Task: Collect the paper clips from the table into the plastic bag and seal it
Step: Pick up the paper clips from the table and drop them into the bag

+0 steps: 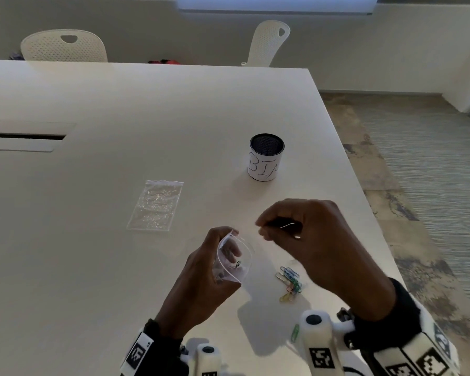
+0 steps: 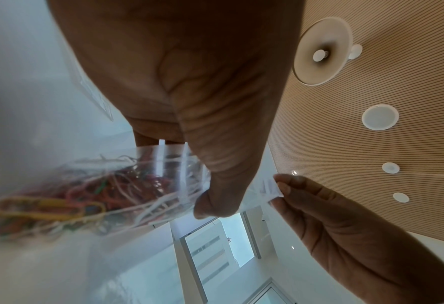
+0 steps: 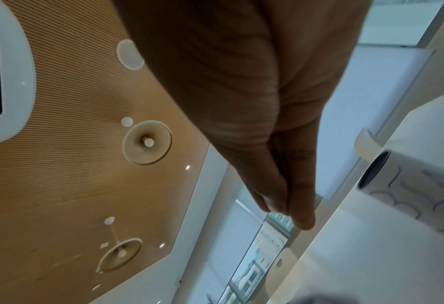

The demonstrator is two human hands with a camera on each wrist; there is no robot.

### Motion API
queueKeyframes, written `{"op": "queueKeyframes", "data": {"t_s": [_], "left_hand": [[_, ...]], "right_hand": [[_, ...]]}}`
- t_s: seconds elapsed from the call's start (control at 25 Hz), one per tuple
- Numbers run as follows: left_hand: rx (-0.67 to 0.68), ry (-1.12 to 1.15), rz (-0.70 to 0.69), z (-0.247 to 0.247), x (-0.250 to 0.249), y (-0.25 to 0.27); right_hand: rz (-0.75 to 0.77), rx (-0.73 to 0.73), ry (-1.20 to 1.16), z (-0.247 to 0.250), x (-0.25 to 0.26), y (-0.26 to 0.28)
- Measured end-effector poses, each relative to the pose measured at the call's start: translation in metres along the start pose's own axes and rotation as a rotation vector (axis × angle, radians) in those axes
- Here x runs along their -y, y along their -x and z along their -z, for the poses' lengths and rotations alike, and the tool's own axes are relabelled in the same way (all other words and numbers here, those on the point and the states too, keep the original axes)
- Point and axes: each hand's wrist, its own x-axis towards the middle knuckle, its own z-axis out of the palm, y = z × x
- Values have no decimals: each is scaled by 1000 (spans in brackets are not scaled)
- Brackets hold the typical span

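My left hand (image 1: 215, 248) holds a small clear plastic bag (image 1: 235, 263) above the table, mouth open toward the right. In the left wrist view, coloured paper clips (image 2: 59, 201) lie inside the bag (image 2: 163, 170), and my thumb (image 2: 215, 195) presses its side. My right hand (image 1: 262, 229) hovers just right of the bag's mouth, fingertips pinched together. The left wrist view shows those fingertips (image 2: 280, 185) pinching the bag's lip. A pile of coloured paper clips (image 1: 289, 282) lies on the table under my right hand. One green clip (image 1: 295, 332) lies nearer me.
A second flat clear bag (image 1: 155, 206) lies to the left. A black mesh cup wrapped in a handwritten paper label (image 1: 266, 158) stands farther back. The table's right edge (image 1: 364, 202) runs close beside my right arm. Two white chairs (image 1: 65, 46) stand beyond the table.
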Motion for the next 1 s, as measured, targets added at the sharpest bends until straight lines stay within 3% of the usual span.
{"op": "queueKeyframes", "data": {"t_s": [0.12, 0.32, 0.4, 0.68, 1.0], "left_hand": [[4, 12, 6, -1, 2, 0], [19, 25, 12, -2, 1, -1], [18, 19, 8, -3, 2, -2], [23, 21, 23, -6, 1, -3], [17, 17, 21, -6, 4, -5]], "right_hand": [[-88, 6, 87, 18, -26, 9], [-243, 434, 438, 16, -74, 38], [-245, 494, 494, 7, -83, 47], [-212, 378, 490, -24, -94, 43], [-179, 348, 431, -38, -94, 36]]}}
